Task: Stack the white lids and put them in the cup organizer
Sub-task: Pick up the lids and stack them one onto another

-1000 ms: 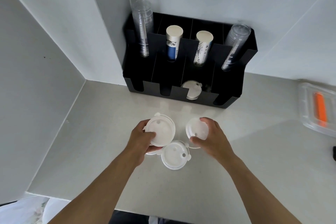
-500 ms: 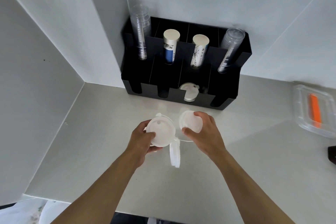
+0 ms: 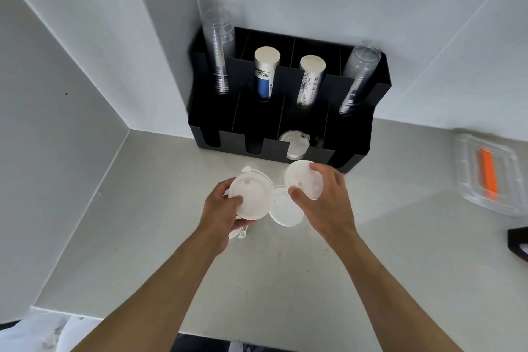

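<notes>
My left hand [image 3: 221,213] grips a stack of white lids [image 3: 254,194] above the counter. My right hand [image 3: 325,203] holds a single white lid [image 3: 303,178] tilted toward me, just right of the stack. A third white lid [image 3: 285,210] lies between my hands, below both. The black cup organizer [image 3: 354,134] stands against the back wall. One white lid [image 3: 294,146] sits in its front row, in the third slot from the left.
The organizer's back row holds two stacks of clear cups [image 3: 218,48] and two stacks of paper cups [image 3: 264,74]. A clear plastic box [image 3: 468,180] with an orange item lies at the right. A dark object [image 3: 518,241] pokes in at the right edge. Walls close the left and back.
The lid between my hands was flat on the counter, then stood on edge, and now lies flatter beside the stack. My right hand has lifted its lid forward, closer to the organizer.
</notes>
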